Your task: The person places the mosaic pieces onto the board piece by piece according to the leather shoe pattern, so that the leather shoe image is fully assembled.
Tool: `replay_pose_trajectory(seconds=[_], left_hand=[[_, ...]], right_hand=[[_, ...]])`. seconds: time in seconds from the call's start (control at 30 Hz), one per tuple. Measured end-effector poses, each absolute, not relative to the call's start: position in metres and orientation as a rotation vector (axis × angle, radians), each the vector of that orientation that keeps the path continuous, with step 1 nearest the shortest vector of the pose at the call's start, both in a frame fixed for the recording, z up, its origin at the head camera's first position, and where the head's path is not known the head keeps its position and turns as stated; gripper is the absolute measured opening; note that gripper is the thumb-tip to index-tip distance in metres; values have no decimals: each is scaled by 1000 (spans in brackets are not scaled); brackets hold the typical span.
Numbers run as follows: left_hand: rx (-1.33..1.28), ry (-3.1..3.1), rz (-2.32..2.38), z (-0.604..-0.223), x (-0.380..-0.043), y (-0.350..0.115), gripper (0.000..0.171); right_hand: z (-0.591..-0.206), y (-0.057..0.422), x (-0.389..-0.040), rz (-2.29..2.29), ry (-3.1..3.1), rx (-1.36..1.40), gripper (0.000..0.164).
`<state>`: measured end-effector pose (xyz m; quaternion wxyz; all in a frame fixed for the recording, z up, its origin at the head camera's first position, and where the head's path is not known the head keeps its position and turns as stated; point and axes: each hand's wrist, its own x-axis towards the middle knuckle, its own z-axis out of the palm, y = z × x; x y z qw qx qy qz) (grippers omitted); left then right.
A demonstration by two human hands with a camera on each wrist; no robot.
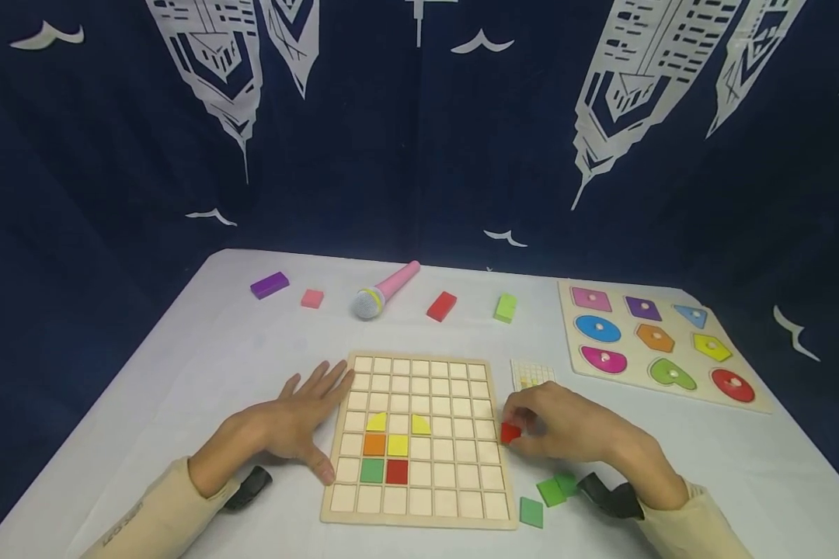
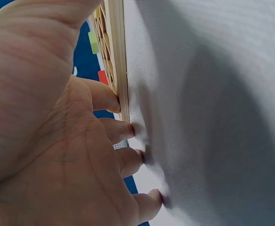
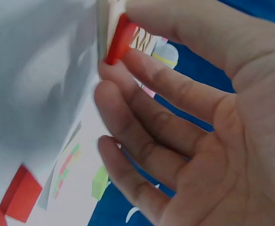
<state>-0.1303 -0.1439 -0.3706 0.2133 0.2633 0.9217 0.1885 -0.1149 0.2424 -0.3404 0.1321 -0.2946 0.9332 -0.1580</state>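
A wooden grid board (image 1: 454, 473) lies flat between the hands. My left hand (image 1: 294, 419) is spread at its left edge, fingers straight; in the left wrist view the index fingertip touches the board's side and other fingertips rest on the cloth. My right hand (image 1: 573, 423) pinches a red tile (image 3: 121, 40) between thumb and fingers, close beside the board's right edge. Set in the grid are a green square (image 1: 372, 470), a dark red square (image 1: 397, 472), an orange square (image 1: 374, 444), a yellow square (image 1: 398, 445) and two yellow rounded pieces (image 1: 377, 422).
Several green tiles (image 1: 551, 492) lie by the right wrist. A small pattern card (image 1: 531, 366) sits behind the right hand. Further back are a shape puzzle board (image 1: 636, 373), a toy microphone (image 1: 388, 291), and purple (image 1: 269, 285), pink, red (image 1: 442, 306) and lime blocks.
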Motion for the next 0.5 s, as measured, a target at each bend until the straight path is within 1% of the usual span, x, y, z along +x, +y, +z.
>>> replay_pose_trajectory(seconds=[0.37, 0.5], left_hand=[[735, 2557, 519, -370, -132, -143, 143], [738, 2551, 523, -370, -132, -143, 142]], right_hand=[[-329, 209, -100, -498, 2774, -1060, 22], [-330, 191, -98, -539, 2735, -1103, 17]])
